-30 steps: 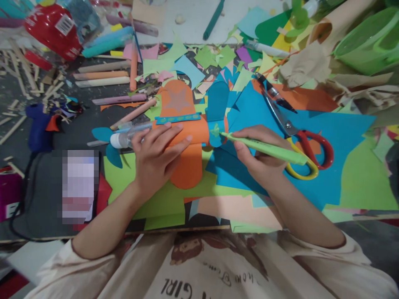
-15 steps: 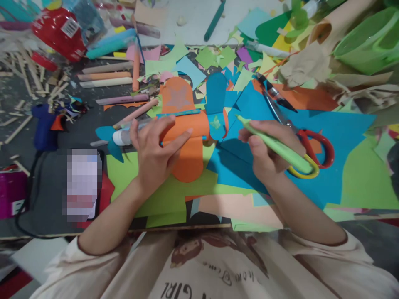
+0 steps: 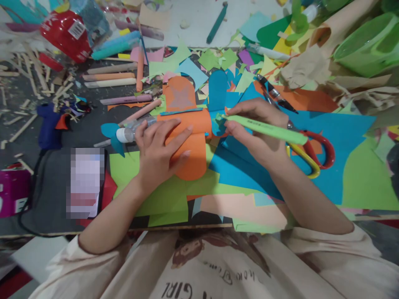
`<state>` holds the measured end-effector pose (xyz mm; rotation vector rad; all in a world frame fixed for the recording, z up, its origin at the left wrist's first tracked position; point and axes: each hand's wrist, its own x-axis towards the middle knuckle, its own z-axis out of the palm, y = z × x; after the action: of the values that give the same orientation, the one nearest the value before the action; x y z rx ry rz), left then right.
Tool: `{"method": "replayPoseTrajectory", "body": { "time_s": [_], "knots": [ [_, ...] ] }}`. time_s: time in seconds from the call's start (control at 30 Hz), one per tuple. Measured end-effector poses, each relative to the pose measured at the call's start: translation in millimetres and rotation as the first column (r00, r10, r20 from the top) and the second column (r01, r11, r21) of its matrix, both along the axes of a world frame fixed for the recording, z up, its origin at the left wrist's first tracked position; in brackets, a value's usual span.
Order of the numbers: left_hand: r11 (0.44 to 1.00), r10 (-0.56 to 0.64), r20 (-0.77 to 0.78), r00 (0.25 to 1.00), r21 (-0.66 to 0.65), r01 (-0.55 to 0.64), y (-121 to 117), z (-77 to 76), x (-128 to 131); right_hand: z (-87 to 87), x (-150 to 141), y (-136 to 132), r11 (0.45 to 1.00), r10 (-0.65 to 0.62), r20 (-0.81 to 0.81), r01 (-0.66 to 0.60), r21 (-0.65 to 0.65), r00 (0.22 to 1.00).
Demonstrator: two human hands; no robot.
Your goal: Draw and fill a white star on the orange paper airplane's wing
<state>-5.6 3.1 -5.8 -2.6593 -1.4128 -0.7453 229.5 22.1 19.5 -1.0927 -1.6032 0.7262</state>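
Note:
A clear plastic bottle (image 3: 146,122) lies on its side with orange paper (image 3: 187,124) wrapped round it. Rounded orange paper flaps stick out above and below, the upper one bearing a greyish star. Blue paper blades (image 3: 116,141) are at its white cap. My left hand (image 3: 158,151) rests on the wrapped bottle, fingers stretched out and spread. Pinched in my right hand (image 3: 260,128) is a light green marker (image 3: 271,131). Its tip touches or nearly touches a green drawn patch on the blue paper piece (image 3: 218,124) at the bottle's right end.
Red-and-yellow-handled scissors (image 3: 319,151) lie on blue paper (image 3: 333,182) beside my right wrist. A black pen (image 3: 277,93) is behind them. Left are a blue glue gun (image 3: 50,124), its cord and a phone (image 3: 85,182). Paper scraps, markers and wooden sticks crowd the back.
My right hand has moved left and slightly up, bringing the marker's tip to the blue paper piece. My left hand stays on the wrapped bottle.

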Motion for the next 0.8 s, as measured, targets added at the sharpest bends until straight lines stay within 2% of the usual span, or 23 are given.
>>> {"method": "replayPoseTrajectory", "body": {
  "time_s": [0.1, 0.2, 0.47, 0.6, 0.8],
  "knots": [
    [0.999, 0.004, 0.025, 1.0, -0.041, -0.003, 0.1, 0.1, -0.4, -3.1, -4.9, -3.3, 0.999, -0.014, 0.014, 0.014, 0.045, 1.0],
    [0.997, 0.009, 0.037, 0.999, -0.077, -0.006, 0.5, 0.3, -0.7, -3.6, -5.9, -7.8, 0.999, -0.004, 0.069, 0.002, 0.037, 0.998],
    [1.0, -0.014, 0.048, 0.999, 0.003, 0.013, 1.6, -1.4, 0.5, -3.2, -6.3, -8.7, 0.999, 0.008, 0.11, -0.013, 0.047, 0.994],
    [0.999, -0.018, 0.067, 0.998, 0.039, 0.015, 1.9, -2.3, 1.2, -3.3, -5.3, -8.0, 0.995, -0.001, 0.18, -0.018, 0.101, 0.984],
    [1.0, 0.013, 0.014, 1.0, -0.018, -0.013, 1.0, -0.1, 0.4, -3.1, -3.6, -8.9, 0.987, 0.052, 0.24, -0.086, 0.135, 0.969]
  ]
}}
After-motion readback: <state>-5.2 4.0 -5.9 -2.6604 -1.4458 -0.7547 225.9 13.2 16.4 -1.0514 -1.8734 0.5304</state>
